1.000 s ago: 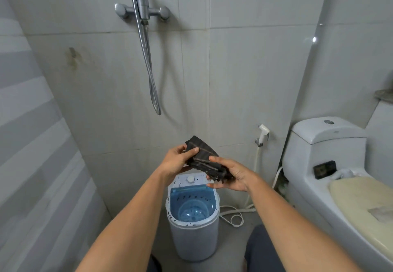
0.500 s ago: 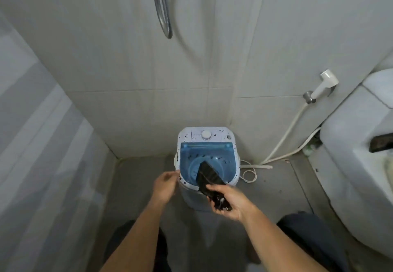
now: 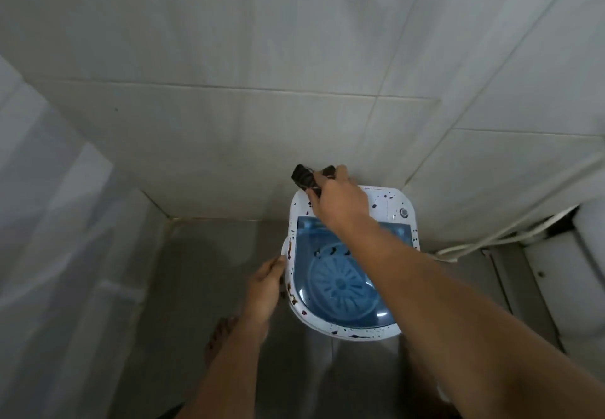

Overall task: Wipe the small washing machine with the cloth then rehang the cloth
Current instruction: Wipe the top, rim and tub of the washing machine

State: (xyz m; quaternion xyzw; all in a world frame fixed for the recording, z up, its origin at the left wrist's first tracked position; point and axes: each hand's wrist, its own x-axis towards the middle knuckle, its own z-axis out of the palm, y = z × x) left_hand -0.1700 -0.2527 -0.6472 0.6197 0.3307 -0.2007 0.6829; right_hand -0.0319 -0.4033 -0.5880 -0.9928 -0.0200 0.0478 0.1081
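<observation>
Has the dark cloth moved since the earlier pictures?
Yes. The cloth, in the right hand, went from the near rim of the washing machine to its far edge, by the wall.

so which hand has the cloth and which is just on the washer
The right hand grips the dark cloth at the washing machine's back left corner. The left hand holds no cloth; it rests against the machine's left rim.

One washer, one cloth, two hands, one bare foot.

One washer (image 3: 347, 328) stands at the wall's foot, bearing one knob (image 3: 404, 212) at its far right corner and many dark specks on its white rim. One cloth (image 3: 302, 177) sits at its far left corner, in one right hand (image 3: 340, 204). One left hand (image 3: 265, 291) is at its left rim. One foot (image 3: 221, 336) lies left of the washer; two hoses (image 3: 491, 238) run to its right.
</observation>
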